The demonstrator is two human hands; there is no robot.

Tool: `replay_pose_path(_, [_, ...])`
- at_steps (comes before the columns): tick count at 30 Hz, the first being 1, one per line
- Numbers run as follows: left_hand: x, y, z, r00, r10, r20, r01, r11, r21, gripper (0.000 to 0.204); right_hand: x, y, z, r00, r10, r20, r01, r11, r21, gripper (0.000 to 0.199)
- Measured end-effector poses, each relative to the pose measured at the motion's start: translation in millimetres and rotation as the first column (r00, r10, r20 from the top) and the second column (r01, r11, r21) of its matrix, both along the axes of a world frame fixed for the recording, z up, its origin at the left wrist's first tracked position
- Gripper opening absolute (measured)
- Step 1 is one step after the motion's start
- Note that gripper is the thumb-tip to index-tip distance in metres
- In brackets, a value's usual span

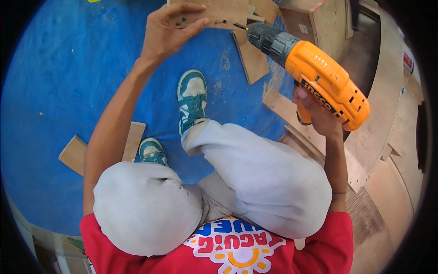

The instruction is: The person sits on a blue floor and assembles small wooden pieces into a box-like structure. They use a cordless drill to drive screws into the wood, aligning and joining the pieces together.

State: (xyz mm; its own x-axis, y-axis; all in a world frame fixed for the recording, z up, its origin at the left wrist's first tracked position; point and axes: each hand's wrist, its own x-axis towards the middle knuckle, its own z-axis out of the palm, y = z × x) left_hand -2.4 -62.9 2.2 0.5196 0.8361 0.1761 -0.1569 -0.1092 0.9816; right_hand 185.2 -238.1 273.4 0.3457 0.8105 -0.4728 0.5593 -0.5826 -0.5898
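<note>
My right hand (321,112) is wrapped round the handle of an orange and black cordless drill (326,75). The drill points up and to the left. Its bit (240,26) ends close to the edge of a plywood board (223,11) at the top of the view. Dark screws (221,22) lie on or stick out of that board, near its lower edge. At the board's left end is my left hand (171,34), thumb and forefinger stretched out and apart, with nothing visible gripped between them. Its other fingers are partly hidden.
Blue sheeting (68,91) covers the floor. A loose wood offcut (251,57) lies below the board, and another (75,155) by my left forearm. Plywood boxes (299,23) and curved panels (388,169) stand along the right. My shoes (192,98) are on the sheeting.
</note>
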Motion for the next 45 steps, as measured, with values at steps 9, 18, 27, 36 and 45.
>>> replay_pose_path(9, [-1.3, 0.4, -8.1, 1.0, -0.02, 0.008, 0.02, 1.0, 0.007, 0.027, 0.5, 8.2, 4.4, 0.986, -0.153, -0.06, 0.154, 0.988, 0.016, 0.026])
replay_pose_path(18, [-3.4, 1.4, 3.8, 1.0, -0.006, 0.015, 0.007, 0.998, -0.062, 0.025, 1.1, 42.3, 26.6, 0.983, -0.166, 0.075, 0.177, 0.97, -0.167, 0.032])
replay_pose_path(27, [-2.7, 6.1, 11.3, 0.999, -0.008, 0.04, 0.013, 0.99, -0.138, 0.025, -2.5, 67.7, 22.7, 0.994, -0.102, 0.032, 0.106, 0.968, -0.227, 0.026])
replay_pose_path(36, [-2.9, 1.4, 8.6, 0.997, 0.003, 0.083, 0.008, 0.991, -0.133, 0.025, -1.0, 67.6, 22.2, 0.998, -0.057, 0.041, 0.065, 0.964, -0.256, 0.025])
replay_pose_path(45, [-2.2, 0.0, 6.9, 0.994, 0.02, 0.108, -0.005, 0.991, -0.137, 0.024, -13.7, 78.6, 24.5, 0.997, 0.013, 0.077, 0.009, 0.962, -0.272, 0.027])
